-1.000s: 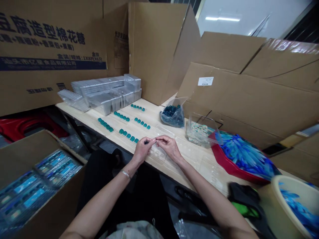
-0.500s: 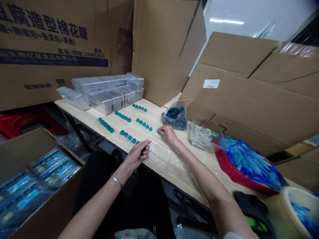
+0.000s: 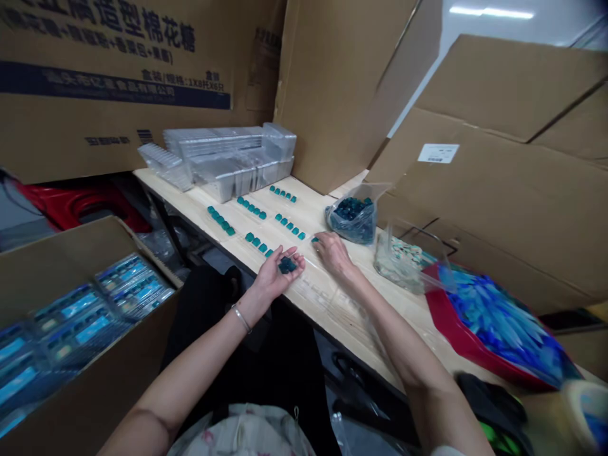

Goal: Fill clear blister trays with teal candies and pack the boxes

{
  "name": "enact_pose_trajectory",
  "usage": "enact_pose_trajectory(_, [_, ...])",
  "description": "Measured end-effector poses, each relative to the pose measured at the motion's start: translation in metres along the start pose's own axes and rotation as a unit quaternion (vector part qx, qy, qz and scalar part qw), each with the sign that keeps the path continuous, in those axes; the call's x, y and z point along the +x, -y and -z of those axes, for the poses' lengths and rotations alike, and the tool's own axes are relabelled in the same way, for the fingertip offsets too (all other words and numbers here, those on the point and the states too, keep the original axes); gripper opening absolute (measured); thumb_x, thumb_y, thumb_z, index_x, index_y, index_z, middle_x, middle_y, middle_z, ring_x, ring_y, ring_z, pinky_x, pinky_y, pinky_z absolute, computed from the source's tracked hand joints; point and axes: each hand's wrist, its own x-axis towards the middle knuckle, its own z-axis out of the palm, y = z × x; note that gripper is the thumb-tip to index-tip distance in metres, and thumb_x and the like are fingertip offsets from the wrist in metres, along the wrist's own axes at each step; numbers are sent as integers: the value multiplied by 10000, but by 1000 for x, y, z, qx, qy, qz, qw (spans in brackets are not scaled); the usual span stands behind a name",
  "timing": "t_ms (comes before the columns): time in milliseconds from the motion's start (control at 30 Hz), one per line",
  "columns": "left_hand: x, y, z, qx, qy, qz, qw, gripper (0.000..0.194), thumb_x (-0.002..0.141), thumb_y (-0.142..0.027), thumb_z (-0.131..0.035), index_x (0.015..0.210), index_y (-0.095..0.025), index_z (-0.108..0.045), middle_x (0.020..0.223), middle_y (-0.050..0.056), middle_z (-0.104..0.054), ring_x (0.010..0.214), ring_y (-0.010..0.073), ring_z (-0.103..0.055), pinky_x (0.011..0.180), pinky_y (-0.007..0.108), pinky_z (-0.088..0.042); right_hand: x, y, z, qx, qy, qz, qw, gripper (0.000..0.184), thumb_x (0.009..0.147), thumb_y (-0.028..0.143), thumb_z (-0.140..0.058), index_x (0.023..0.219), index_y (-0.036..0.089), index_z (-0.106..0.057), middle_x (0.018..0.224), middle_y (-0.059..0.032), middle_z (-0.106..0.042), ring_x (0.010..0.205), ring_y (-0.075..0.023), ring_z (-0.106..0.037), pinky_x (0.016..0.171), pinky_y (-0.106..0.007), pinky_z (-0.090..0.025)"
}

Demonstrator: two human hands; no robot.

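My left hand [image 3: 272,280] lies palm up at the table's front edge, cradling several teal cubes [image 3: 287,265]. My right hand [image 3: 333,253] rests further along, its fingertips at a single teal cube [image 3: 315,240]. Whether those fingers grip it is hidden. A clear plastic tray [image 3: 317,292] lies flat beneath both hands on the pale wooden table [image 3: 308,215]. Several short rows of teal cubes [image 3: 289,226] stand on the wood just beyond my hands. The nearest row [image 3: 256,243] almost reaches my left fingertips.
Stacked clear plastic trays [image 3: 232,158] stand at the table's back. A plastic bag of teal pieces [image 3: 352,218] sits to the right, beside a bag of mixed pieces [image 3: 399,266]. Further right is a red tray [image 3: 451,323] of blue pieces. Packaged goods fill an open carton [image 3: 80,316] at left.
My hands have parted from their pinch over the tray. The left hand has turned palm up with cubes in it. The right hand has moved to the far end of the rows.
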Motion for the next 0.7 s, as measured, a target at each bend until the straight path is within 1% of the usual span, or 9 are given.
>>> enact_pose_trajectory(67, [0,0,0,4,11,-9,1000,237,870,-271,-460,915,-73,-582,788,137,-607,802,228,-629,699,396,-545,-8,18,10,50,-23,2,998,189,829,265,-532,908,156,-665,904,-97,-657,834,-191,-569,791,-326,-432])
enact_pose_trajectory(100, [0,0,0,11,13,-16,1000,238,869,-275,-457,923,-77,-579,808,143,-618,820,241,-633,708,413,-541,-12,29,15,85,-22,6,996,179,832,279,-538,891,169,-667,877,-81,-653,805,-181,-570,770,-316,-441])
enact_pose_trajectory(200, [0,3,-1,47,25,-31,998,252,877,-285,-440,940,-84,-578,814,134,-638,764,230,-642,666,381,-537,-27,64,28,156,19,38,987,170,823,296,-570,920,202,-673,863,-55,-644,792,-165,-570,744,-298,-455])
enact_pose_trajectory(300, [0,10,-5,71,32,-32,996,277,890,-289,-411,943,-80,-585,782,120,-647,721,211,-641,652,340,-524,-37,88,31,167,37,53,984,205,793,262,-606,982,212,-668,908,-58,-650,846,-175,-571,782,-312,-456])
enact_pose_trajectory(367, [-1,15,-8,76,22,-36,996,283,895,-280,-398,929,-77,-592,765,115,-649,716,201,-639,676,337,-518,-39,92,29,179,35,46,982,192,786,240,-604,960,202,-675,921,-63,-657,862,-178,-580,793,-316,-457])
enact_pose_trajectory(467, [-2,20,-12,86,18,-40,995,290,900,-275,-392,905,-71,-598,749,107,-651,695,187,-632,673,324,-512,-41,88,27,227,26,0,974,173,804,244,-569,922,197,-685,917,-57,-673,826,-164,-604,752,-296,-471])
enact_pose_trajectory(533, [-3,22,-14,87,35,-36,995,301,905,-277,-386,903,-67,-601,759,106,-654,695,176,-630,664,302,-507,-41,83,26,252,25,-29,967,184,792,241,-573,926,195,-690,921,-53,-680,798,-155,-614,730,-284,-477])
enact_pose_trajectory(600, [-3,23,-14,87,54,-29,994,311,910,-277,-378,899,-63,-604,770,106,-656,693,165,-627,654,279,-503,-41,80,25,257,28,-36,965,192,750,211,-599,911,187,-700,921,-56,-684,803,-158,-618,744,-288,-478])
enact_pose_trajectory(700, [-2,24,-15,92,62,-25,993,308,908,-282,-390,874,-68,-609,766,102,-654,688,157,-625,658,272,-502,-41,77,24,287,16,-58,956,174,702,182,-605,841,183,-711,903,-52,-694,815,-165,-629,769,-295,-483])
